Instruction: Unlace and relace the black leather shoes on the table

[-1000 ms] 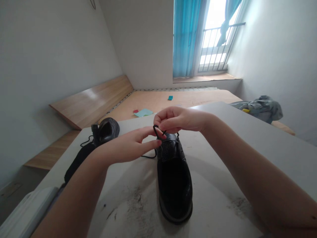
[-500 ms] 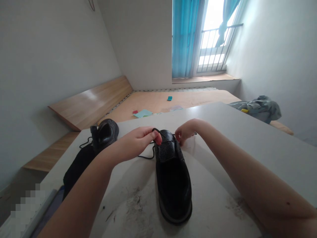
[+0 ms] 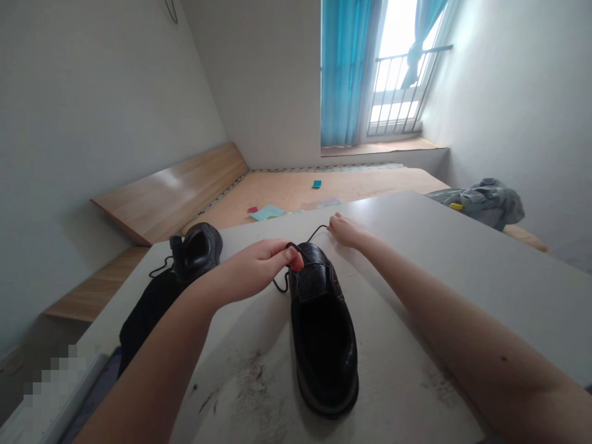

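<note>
A black leather shoe [image 3: 325, 345] rests upright on the white table, its heel end toward me and its tongue at the far end. My left hand [image 3: 277, 258] is closed at the left side of the tongue, pinching a black shoelace [image 3: 317, 232]. A loop of the lace hangs below those fingers, beside the shoe. Beyond the shoe and to its right, my right hand [image 3: 343, 229] is closed on the lace, which runs from the shoe up to its fingertips.
A second black shoe [image 3: 201, 250] with loose lace and a black cloth-like item [image 3: 150, 302] lie on the left of the scuffed white table [image 3: 416, 246]. Behind are a wooden bed board [image 3: 277, 185] with small papers, grey-green clothing [image 3: 490, 200] and a blue curtain [image 3: 345, 74].
My right hand has moved away from the shoe's right side, up and farther back, drawing the lace out. The loop near my left hand has become shorter. My left hand stays nearly still.
</note>
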The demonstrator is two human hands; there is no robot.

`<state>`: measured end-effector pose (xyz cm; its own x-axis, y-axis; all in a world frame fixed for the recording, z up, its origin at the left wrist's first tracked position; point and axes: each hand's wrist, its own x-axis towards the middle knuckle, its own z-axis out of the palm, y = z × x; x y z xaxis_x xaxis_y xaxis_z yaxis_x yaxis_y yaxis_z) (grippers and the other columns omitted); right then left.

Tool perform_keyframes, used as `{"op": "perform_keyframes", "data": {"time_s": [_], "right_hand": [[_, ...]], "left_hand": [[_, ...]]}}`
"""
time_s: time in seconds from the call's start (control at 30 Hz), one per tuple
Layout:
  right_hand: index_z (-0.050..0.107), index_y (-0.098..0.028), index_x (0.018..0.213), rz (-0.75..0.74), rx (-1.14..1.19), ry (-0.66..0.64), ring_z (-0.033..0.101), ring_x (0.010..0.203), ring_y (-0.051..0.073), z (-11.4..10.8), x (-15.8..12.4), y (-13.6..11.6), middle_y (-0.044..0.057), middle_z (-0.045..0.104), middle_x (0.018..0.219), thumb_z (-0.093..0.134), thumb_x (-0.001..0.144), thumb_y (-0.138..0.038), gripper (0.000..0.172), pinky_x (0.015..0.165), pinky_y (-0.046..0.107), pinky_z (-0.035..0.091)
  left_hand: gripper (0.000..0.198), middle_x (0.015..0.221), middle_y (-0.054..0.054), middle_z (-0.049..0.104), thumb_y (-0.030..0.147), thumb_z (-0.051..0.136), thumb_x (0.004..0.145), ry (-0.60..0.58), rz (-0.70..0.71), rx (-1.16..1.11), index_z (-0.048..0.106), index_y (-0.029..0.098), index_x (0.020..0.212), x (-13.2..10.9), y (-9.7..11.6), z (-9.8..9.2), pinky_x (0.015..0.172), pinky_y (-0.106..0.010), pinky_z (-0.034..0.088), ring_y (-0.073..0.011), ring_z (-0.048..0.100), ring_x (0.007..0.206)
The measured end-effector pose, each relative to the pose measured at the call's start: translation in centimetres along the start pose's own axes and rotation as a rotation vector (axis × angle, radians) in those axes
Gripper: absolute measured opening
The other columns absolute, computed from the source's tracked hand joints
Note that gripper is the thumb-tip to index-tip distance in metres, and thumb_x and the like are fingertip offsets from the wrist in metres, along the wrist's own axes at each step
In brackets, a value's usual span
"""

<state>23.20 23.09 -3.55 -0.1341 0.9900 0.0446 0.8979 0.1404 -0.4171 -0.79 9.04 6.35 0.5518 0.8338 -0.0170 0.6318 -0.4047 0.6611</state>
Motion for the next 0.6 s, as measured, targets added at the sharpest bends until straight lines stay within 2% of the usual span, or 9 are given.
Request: {"op": "perform_keyframes", "data": {"time_s": [0.1, 0.13, 0.2, 0.3, 0.37, 0.43, 0.47, 0.53, 0.6], "right_hand": [[0.059, -0.014, 0.108, -0.022, 0.241, 0.117, 0.061, 0.08, 0.014, -1.9, -0.3, -1.1, 0.005, 0.063, 0.097, 0.05, 0.097, -0.038, 0.028, 0.072, 0.032, 0.053], [0.057, -0.013, 0.102, -0.044, 0.329, 0.145, 0.057, 0.067, 0.011, -3.0, -0.5, -1.7, 0.002, 0.06, 0.083, 0.046, 0.098, -0.039, 0.028, 0.063, 0.027, 0.05], [0.047, -0.018, 0.088, -0.121, 0.504, 0.181, 0.039, 0.046, 0.008, -5.7, -1.4, -2.9, -0.006, 0.043, 0.058, 0.027, 0.104, -0.037, 0.032, 0.047, 0.021, 0.037], [0.033, -0.022, 0.076, -0.268, 0.709, 0.212, 0.021, 0.043, 0.008, -10.7, -4.0, -4.6, -0.009, 0.02, 0.054, 0.029, 0.103, -0.041, 0.033, 0.043, 0.02, 0.025], [0.028, -0.022, 0.071, -0.413, 0.972, 0.225, 0.013, 0.044, 0.008, -13.6, -6.3, -5.4, -0.009, 0.014, 0.054, 0.038, 0.1, -0.039, 0.035, 0.042, 0.02, 0.018], [0.031, -0.021, 0.07, -0.521, 1.163, 0.233, 0.014, 0.045, 0.006, -15.9, -8.5, -5.9, -0.007, 0.014, 0.057, 0.045, 0.098, -0.037, 0.035, 0.044, 0.02, 0.016], [0.034, -0.02, 0.071, -0.531, 1.156, 0.314, 0.016, 0.045, 0.005, -16.7, -9.3, -6.0, -0.007, 0.016, 0.059, 0.043, 0.099, -0.038, 0.034, 0.045, 0.02, 0.017], [0.044, -0.02, 0.075, -0.436, 0.914, 0.446, 0.03, 0.047, 0.003, -17.8, -10.3, -5.7, -0.006, 0.025, 0.061, 0.031, 0.1, -0.048, 0.039, 0.05, 0.021, 0.022], [0.054, -0.02, 0.082, -0.319, 0.578, 0.458, 0.047, 0.057, 0.006, -18.3, -10.4, -4.9, -0.004, 0.039, 0.065, 0.022, 0.097, -0.059, 0.053, 0.055, 0.024, 0.029]], "left_hand": [[0.034, 0.095, -0.002, 0.068, 0.04, 0.038, 0.094, -0.004, -0.008, 0.002, 0.066, 0.02, 0.089, 0.0, 0.0, 0.0, 0.091, -0.034, 0.043, -0.0203, 0.06, 0.095], [0.034, 0.096, -0.002, 0.068, 0.04, 0.038, 0.094, -0.008, -0.006, -0.001, 0.066, 0.02, 0.089, 0.0, 0.0, 0.0, 0.091, -0.034, 0.043, -0.0203, 0.06, 0.096], [0.034, 0.097, -0.002, 0.068, 0.04, 0.038, 0.094, -0.019, -0.002, -0.007, 0.065, 0.02, 0.09, 0.0, 0.0, 0.0, 0.093, -0.034, 0.043, -0.0201, 0.061, 0.097], [0.034, 0.097, -0.001, 0.068, 0.04, 0.038, 0.094, -0.031, -0.003, -0.011, 0.065, 0.02, 0.091, 0.0, -0.1, -0.1, 0.093, -0.034, 0.042, -0.0197, 0.06, 0.098], [0.035, 0.098, -0.001, 0.068, 0.04, 0.037, 0.095, -0.03, -0.007, -0.007, 0.065, 0.02, 0.091, 0.0, 0.0, -0.1, 0.093, -0.033, 0.042, -0.0197, 0.06, 0.098], [0.035, 0.099, -0.002, 0.068, 0.041, 0.037, 0.094, -0.033, -0.01, 0.0, 0.065, 0.02, 0.091, -0.1, 0.1, 0.0, 0.093, -0.034, 0.043, -0.0201, 0.06, 0.099], [0.036, 0.099, -0.002, 0.068, 0.041, 0.037, 0.094, -0.034, -0.013, 0.003, 0.066, 0.02, 0.091, -0.1, 0.2, 0.0, 0.093, -0.034, 0.043, -0.0204, 0.06, 0.099], [0.036, 0.099, -0.002, 0.069, 0.042, 0.037, 0.094, -0.03, -0.016, 0.005, 0.066, 0.02, 0.091, -0.1, 0.3, 0.0, 0.093, -0.034, 0.043, -0.0209, 0.06, 0.099], [0.036, 0.099, -0.002, 0.069, 0.042, 0.037, 0.094, -0.024, -0.015, 0.005, 0.066, 0.02, 0.091, -0.2, 0.4, 0.0, 0.093, -0.034, 0.044, -0.021, 0.061, 0.099]]}}
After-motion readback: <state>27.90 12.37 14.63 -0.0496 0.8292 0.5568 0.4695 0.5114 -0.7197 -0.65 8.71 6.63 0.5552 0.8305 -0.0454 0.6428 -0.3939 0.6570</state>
